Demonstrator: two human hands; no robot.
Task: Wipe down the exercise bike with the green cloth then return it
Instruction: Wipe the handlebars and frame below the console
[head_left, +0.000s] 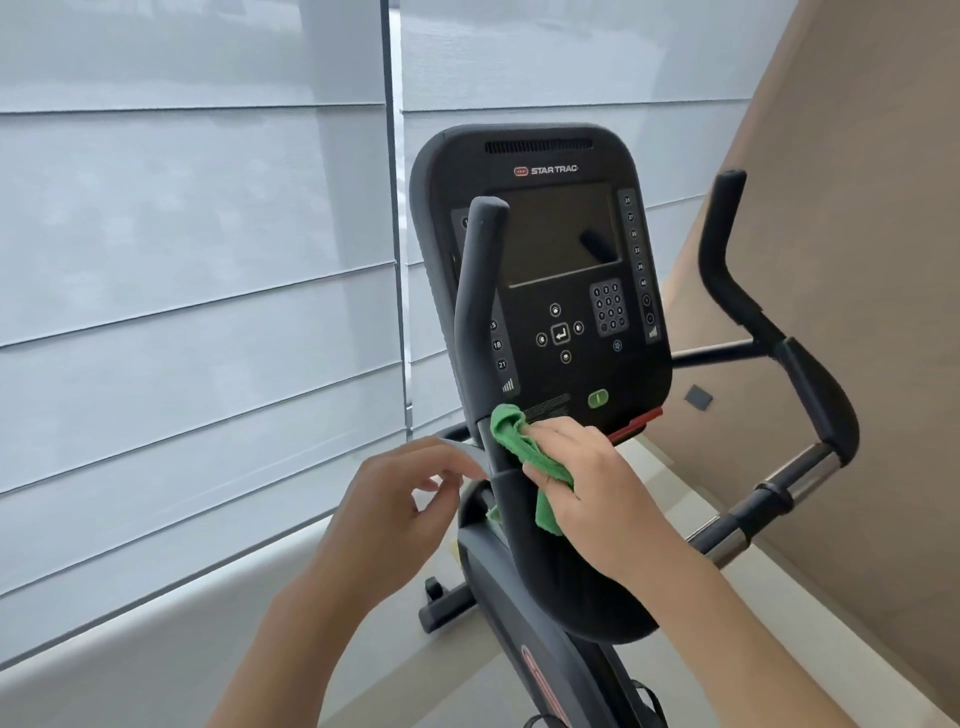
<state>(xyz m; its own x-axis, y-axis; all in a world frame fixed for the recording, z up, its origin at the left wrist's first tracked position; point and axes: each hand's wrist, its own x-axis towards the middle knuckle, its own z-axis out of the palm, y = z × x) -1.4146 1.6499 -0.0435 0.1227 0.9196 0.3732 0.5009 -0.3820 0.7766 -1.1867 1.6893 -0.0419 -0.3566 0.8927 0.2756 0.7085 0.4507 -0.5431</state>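
Observation:
A black exercise bike (587, 587) fills the centre, with its console (545, 249) upright and a dark screen. My right hand (597, 483) grips a crumpled green cloth (511, 439) and presses it against the left handlebar (478, 322), just below the console's lower edge. My left hand (395, 499) hovers to the left of that handlebar, fingers loosely curled and holding nothing. The right handlebar (795, 364) stands free at the right.
Pale grey window blinds (197, 260) cover the left and back. A beige wall (857, 260) rises at the right. The bike's front foot (441, 608) rests on a light floor next to a low white sill.

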